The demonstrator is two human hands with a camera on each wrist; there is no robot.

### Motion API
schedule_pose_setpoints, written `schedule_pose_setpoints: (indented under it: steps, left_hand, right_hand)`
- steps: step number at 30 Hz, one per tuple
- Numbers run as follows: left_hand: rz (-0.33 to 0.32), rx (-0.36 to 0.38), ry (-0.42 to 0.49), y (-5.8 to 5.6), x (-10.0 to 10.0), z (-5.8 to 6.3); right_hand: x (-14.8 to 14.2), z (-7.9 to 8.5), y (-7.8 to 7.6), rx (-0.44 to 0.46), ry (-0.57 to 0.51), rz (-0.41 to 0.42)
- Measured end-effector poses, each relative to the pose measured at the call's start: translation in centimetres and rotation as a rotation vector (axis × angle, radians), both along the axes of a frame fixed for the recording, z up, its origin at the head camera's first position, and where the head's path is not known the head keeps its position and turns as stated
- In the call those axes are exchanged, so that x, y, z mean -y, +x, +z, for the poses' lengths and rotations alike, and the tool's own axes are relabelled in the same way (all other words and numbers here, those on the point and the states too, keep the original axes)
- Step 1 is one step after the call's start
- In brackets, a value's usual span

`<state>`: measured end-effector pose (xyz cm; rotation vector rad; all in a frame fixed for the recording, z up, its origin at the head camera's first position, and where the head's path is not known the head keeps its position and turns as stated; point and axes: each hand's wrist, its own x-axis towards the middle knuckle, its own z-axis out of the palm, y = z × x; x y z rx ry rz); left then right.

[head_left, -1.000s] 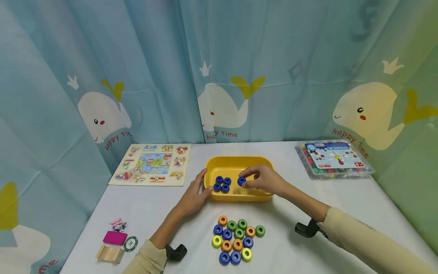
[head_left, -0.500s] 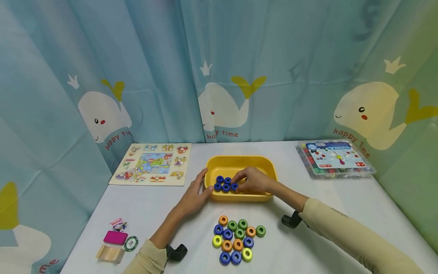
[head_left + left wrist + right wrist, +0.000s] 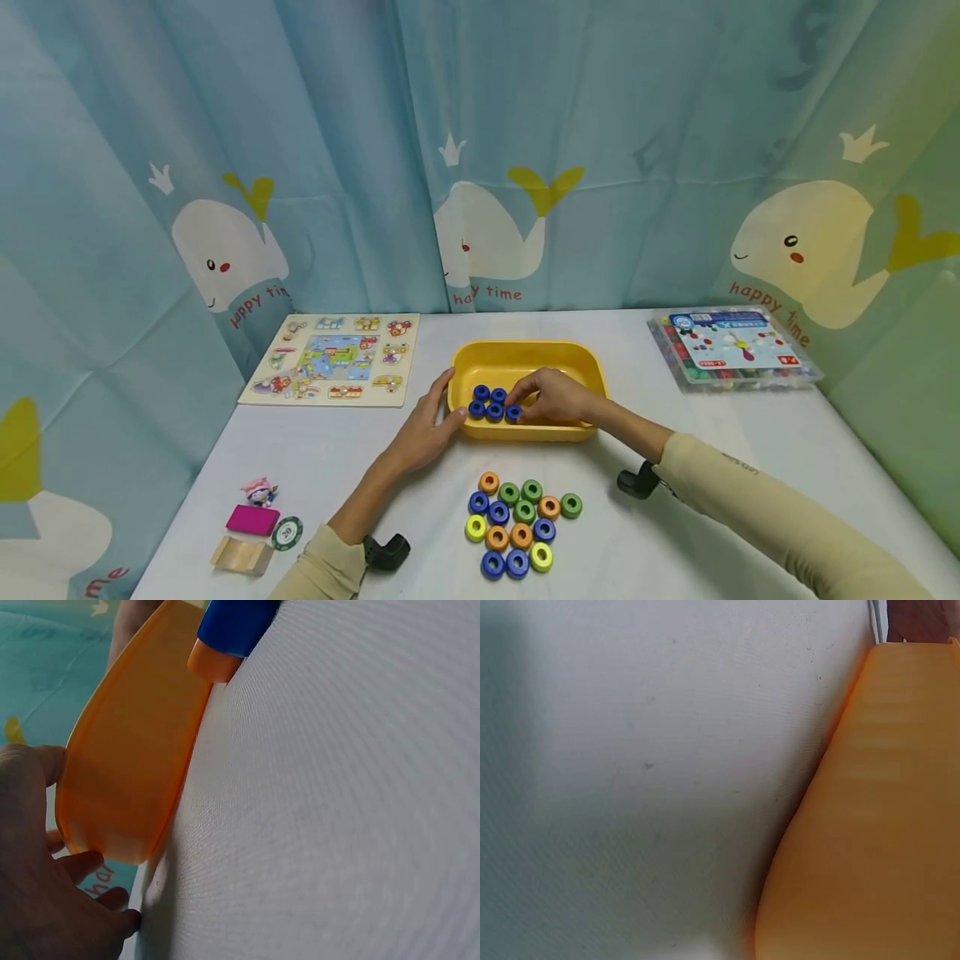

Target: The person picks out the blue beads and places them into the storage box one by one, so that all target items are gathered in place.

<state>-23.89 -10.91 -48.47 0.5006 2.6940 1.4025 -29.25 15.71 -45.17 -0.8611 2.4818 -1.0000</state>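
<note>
A shallow yellow tray (image 3: pixel 536 434) stands on the table with several blue ring beads (image 3: pixel 481 392) grouped at its left end. My left hand (image 3: pixel 422 435) holds that end, thumb over the near rim and fingers along the side; the left wrist view shows the fingertips against the tray's outer wall (image 3: pixel 124 765). Inside the tray my right hand (image 3: pixel 557 395) pinches one blue ring bead (image 3: pixel 513 413) at the right of the front row, low by the tray floor. The right wrist view shows only the tray's outer wall (image 3: pixel 862 847), with those fingers hidden.
In front of the tray lie several loose ring beads (image 3: pixel 522 510), blue, green, orange and yellow. A picture puzzle board (image 3: pixel 397 383) is at back left, a clear plastic case (image 3: pixel 738 342) at back right. A figurine (image 3: pixel 258 492), pink block (image 3: pixel 252 521), chip (image 3: pixel 287 533) and wooden piece (image 3: pixel 242 557) lie front left.
My right hand has moved left and down with the blue ring bead, bringing it beside the front row in the tray. Over the last half second it barely moves. My left hand stays put.
</note>
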Motion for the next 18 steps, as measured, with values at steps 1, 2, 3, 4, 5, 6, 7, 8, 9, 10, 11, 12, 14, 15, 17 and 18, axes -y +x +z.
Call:
schedule_pose_setpoints:
  steps: [1, 2, 3, 4, 5, 6, 7, 8, 9, 10, 11, 12, 14, 15, 17, 18]
  left_hand:
    - [-0.001, 0.0, 0.003, 0.0, 0.0, 0.0]
    - [-0.001, 0.0, 0.004, 0.0, 0.0, -0.1]
    - [-0.002, 0.0, 0.004, 0.0, 0.0, -0.1]
    - [-0.003, 0.0, 0.003, -0.1, 0.0, -0.2]
    - [-0.003, -0.001, 0.003, -0.1, 0.0, -0.2]
    - [-0.005, -0.003, 0.003, 0.0, 0.1, -0.3]
    - [-0.005, -0.004, 0.002, 0.0, 0.1, -0.3]
    - [-0.006, -0.006, 0.003, 0.0, 0.1, -0.4]
    - [-0.007, -0.007, 0.005, 0.0, 0.1, -0.3]
    - [-0.005, -0.008, 0.005, 0.0, 0.1, -0.3]
    - [-0.005, -0.009, 0.008, 0.0, 0.1, -0.2]
    - [-0.003, -0.009, 0.01, 0.0, 0.1, -0.1]
    - [0.001, -0.007, 0.012, 0.1, 0.0, 0.0]
    - [0.004, -0.004, 0.01, 0.1, 0.0, 0.1]
    - [0.008, 0.005, 0.004, 0.1, 0.0, 0.1]
    - [0.009, 0.008, -0.001, 0.1, 0.0, 0.1]
  right_hand:
    - [0.0, 0.0, 0.0, -0.004, 0.007, -0.003]
    - [0.0, 0.1, 0.0, -0.013, 0.016, -0.01]
    - [-0.1, 0.3, 0.1, -0.015, 0.022, -0.023]
    - [-0.1, 0.5, 0.2, -0.016, 0.023, -0.041]
    - [-0.2, 0.7, 0.3, -0.023, 0.021, -0.062]
    - [-0.3, 1.0, 0.5, -0.033, 0.011, -0.08]
    - [-0.5, 1.4, 0.7, -0.052, -0.001, -0.097]
    - [-0.6, 1.9, 1.2, -0.075, -0.014, -0.117]
    - [-0.8, 2.4, 1.6, -0.096, -0.033, -0.133]
    - [-1.0, 2.8, 2.2, -0.122, -0.053, -0.139]
    - [-1.2, 3.3, 2.8, -0.148, -0.069, -0.137]
    - [-1.3, 3.7, 3.5, -0.166, -0.083, -0.126]
    - [-1.7, 4.5, 5.2, -0.173, -0.108, -0.078]
    - [-1.9, 4.7, 6.0, -0.161, -0.125, -0.038]
    - [-2.3, 4.8, 7.7, -0.125, -0.146, 0.053]
    - [-2.4, 4.7, 8.5, -0.105, -0.152, 0.099]
